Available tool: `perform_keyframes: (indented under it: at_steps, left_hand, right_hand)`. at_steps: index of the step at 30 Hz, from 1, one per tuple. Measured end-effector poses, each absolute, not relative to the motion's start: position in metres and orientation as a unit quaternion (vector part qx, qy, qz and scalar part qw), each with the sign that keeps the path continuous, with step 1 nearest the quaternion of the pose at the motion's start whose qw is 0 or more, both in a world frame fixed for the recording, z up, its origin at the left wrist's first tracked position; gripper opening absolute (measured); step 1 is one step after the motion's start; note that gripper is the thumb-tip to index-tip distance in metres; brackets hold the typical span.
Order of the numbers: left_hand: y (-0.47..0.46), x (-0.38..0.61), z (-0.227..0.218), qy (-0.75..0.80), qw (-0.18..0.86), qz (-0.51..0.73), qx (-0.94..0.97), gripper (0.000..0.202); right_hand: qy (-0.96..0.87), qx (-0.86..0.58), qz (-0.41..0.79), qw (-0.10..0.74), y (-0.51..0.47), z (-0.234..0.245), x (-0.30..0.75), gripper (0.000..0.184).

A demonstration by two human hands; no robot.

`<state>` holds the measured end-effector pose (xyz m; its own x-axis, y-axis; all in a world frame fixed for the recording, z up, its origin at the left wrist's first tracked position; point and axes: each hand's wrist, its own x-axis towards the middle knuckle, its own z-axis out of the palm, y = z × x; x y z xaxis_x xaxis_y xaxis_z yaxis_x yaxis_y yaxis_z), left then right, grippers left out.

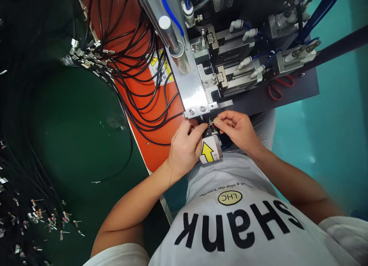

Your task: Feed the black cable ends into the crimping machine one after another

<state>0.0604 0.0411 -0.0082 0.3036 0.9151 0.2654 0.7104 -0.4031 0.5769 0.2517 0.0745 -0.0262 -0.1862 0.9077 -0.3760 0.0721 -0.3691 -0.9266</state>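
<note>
Thin coloured wires [212, 124] show between my two hands, just below the metal front plate of a machine [193, 99]. My left hand [185, 145] is closed, its thumb and index finger pinching at the left side of these wires; a black cable runs in behind its fingers. From the other side my right hand [237, 128] pinches the wire ends between thumb and index finger. Right below the fingertips sits a small dark fixture, with a bracket bearing a yellow arrow label [211, 150]. The fingers hide part of the wires and the fixture.
Many black cables [143, 89] with metal connectors [96, 57] lie across the orange base plate [156, 156]. More cables with bared wire ends [51, 220] lie on the green surface [80, 143] at left. Red-handled scissors [280, 87] rest beside the machine's pneumatic cylinders [238, 72].
</note>
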Motion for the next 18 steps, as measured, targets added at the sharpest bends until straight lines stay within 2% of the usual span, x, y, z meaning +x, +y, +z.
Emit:
perform_keyframes:
  at_steps: [18]
  left_hand:
    - [0.0403,0.0582,-0.0114,0.504,0.157,0.244,0.813,0.031]
  right_hand:
    - [-0.485,-0.562,0.580,0.336,0.0750,-0.0264,0.2475,0.015]
